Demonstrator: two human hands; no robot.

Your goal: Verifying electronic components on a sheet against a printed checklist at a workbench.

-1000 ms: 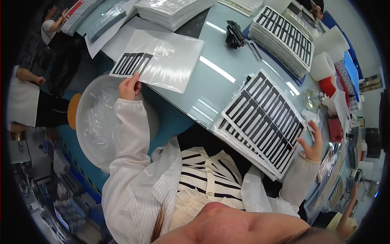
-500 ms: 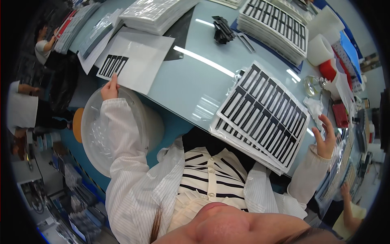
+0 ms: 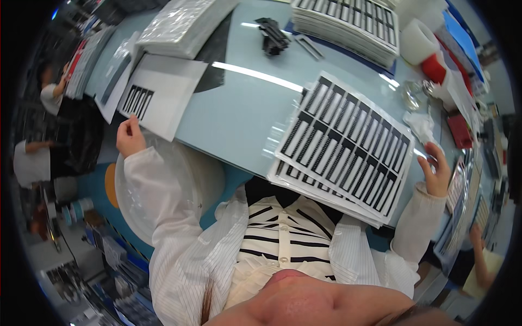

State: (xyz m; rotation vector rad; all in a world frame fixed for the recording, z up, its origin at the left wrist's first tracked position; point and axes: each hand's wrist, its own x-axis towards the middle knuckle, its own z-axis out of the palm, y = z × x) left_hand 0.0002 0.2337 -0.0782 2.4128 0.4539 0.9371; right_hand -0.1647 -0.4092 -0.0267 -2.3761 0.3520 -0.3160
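My left hand (image 3: 129, 136) is curled at the near corner of a white sheet (image 3: 168, 103) with a small block of black strips (image 3: 137, 100) and seems to pinch its edge. The sheet lies on the pale blue table (image 3: 239, 114). A stack of white sheets covered in rows of black strips (image 3: 348, 144) lies in front of me and overhangs the table's near edge. My right hand (image 3: 435, 169) hovers just off the stack's right corner, fingers spread and empty.
A second stack of strip sheets (image 3: 348, 24) and a pile of clear-bagged sheets (image 3: 182, 22) lie at the back, with black parts (image 3: 272, 35), a white roll (image 3: 418, 38) and a red cup (image 3: 435, 68). A clear bag (image 3: 179, 179) hangs under my left arm. Other people work at left (image 3: 51, 92) and lower right (image 3: 481, 255).
My left hand has drawn back toward the sheet's near corner. My right hand has come off the stack's right corner and opened. The view has shifted so the table sits higher.
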